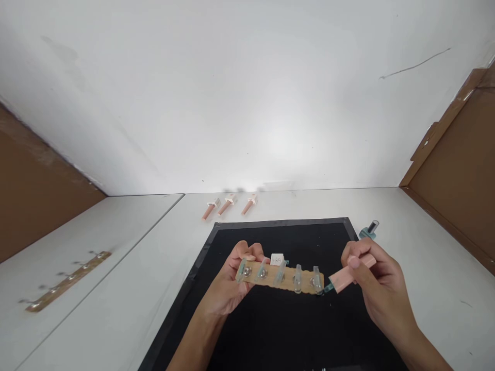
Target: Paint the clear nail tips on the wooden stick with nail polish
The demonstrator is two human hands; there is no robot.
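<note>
A narrow wooden strip point(270, 275) bearing several clear, pale green nail tips point(297, 278) is gripped at its left end by my left hand point(237, 278). The strip is tilted slightly down to the right. Just behind its upper edge shows a small white square piece point(277, 259); whether my fingers hold it is hidden. My right hand point(377, 281) pinches a pink block-shaped nail polish cap point(350, 273). From that cap a brush with dark green polish point(328, 287) reaches left to the lower end of the rightmost nail tip, touching or very near it.
A black mat point(278, 330) lies under my hands on the white table. By its upper right corner is a teal item with a silver-dark post point(368, 230). Three white-and-pink pieces point(227, 204) lie at the back. Another wooden strip with metal posts point(69, 281) rests at left.
</note>
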